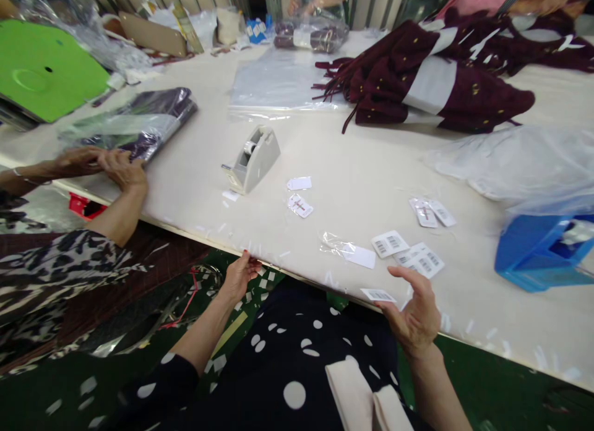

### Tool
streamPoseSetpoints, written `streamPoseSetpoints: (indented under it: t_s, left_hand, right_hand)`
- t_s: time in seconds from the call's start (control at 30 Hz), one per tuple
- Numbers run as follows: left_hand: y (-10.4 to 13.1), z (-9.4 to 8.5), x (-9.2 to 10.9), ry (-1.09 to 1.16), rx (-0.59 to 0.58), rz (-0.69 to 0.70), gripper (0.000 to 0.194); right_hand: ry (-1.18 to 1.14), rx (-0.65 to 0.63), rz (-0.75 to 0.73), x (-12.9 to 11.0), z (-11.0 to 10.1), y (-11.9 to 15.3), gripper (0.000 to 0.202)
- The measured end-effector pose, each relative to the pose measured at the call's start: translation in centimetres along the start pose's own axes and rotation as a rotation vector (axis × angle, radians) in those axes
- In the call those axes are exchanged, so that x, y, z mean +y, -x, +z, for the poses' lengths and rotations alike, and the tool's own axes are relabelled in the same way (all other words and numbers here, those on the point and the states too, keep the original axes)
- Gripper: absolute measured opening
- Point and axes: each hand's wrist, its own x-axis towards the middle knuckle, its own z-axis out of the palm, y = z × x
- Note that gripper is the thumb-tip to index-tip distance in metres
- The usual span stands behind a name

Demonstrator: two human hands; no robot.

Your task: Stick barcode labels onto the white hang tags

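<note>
My left hand is at the table's front edge, its fingers bent together; whether anything is between them is too small to tell. To the right, my right hand has thumb and index finger spread apart, with nothing gripped between them. A barcode label lies at the edge by my right thumb. Just beyond that hand are more barcode labels and a white tag with clear plastic. Farther back lie printed tags and another tag pair. A tape dispenser stands left of centre.
At the left, a person's hands touch a plastic-wrapped bundle. Dark red garments lie at the back right, near clear plastic sheets. A blue dispenser stands right, and a green board far left. Other people are across the table.
</note>
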Motion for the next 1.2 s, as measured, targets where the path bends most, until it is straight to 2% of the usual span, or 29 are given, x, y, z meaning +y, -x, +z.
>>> streamPoseSetpoints:
  t_s: [0.1, 0.23, 0.37, 0.5, 0.7, 0.9, 1.03, 1.13, 1.2]
  left_hand:
    - [0.5, -1.5, 1.3, 0.035, -0.02, -0.044, 0.048]
    - [1.6, -2.5, 2.3, 0.1, -0.01, 0.018, 0.028]
    - [1.8, -1.2, 2.4, 0.136, 0.044, 0.06, 0.026]
    - [1.0, 0.1, 2.2, 0.144, 0.097, 0.042, 0.027]
    - [0.1, -0.1, 1.9, 0.076, 0.07, -0.011, 0.033]
    - [0.7, -1.2, 0.5, -0.042, -0.105, -0.156, 0.043]
    - [2.0, -1.8, -0.7, -0.228, -0.185, -0.232, 0.038]
    - [3.6, -0.9, -0.1, -0.377, -0.299, -0.255, 0.036]
    - [5.0, 0.9, 1.2, -0.471, -0.454, -0.195, 0.03]
  right_hand:
    - [0.002, -0.012, 0.013, 0.0, 0.0, 0.1, 0.052]
    - [-0.023, -0.029, 0.005, 0.1, 0.4, 0.1, 0.049]
    - [-0.035, -0.04, -0.009, 0.0, 0.9, -0.2, 0.048]
    - [-0.04, -0.051, -0.002, -0.2, 0.9, -0.3, 0.046]
    - [-0.036, -0.039, 0.062, -0.3, 0.7, 0.1, 0.043]
    - [-0.081, -0.065, 0.039, -0.2, 1.0, 0.0, 0.044]
    - [-0.052, -0.033, 0.017, -0.1, 0.9, -0.2, 0.045]
    - [0.01, 0.003, -0.083, -0.4, 0.8, -0.5, 0.048]
    - [0.075, 0.04, -0.158, -0.6, 0.8, -0.8, 0.049]
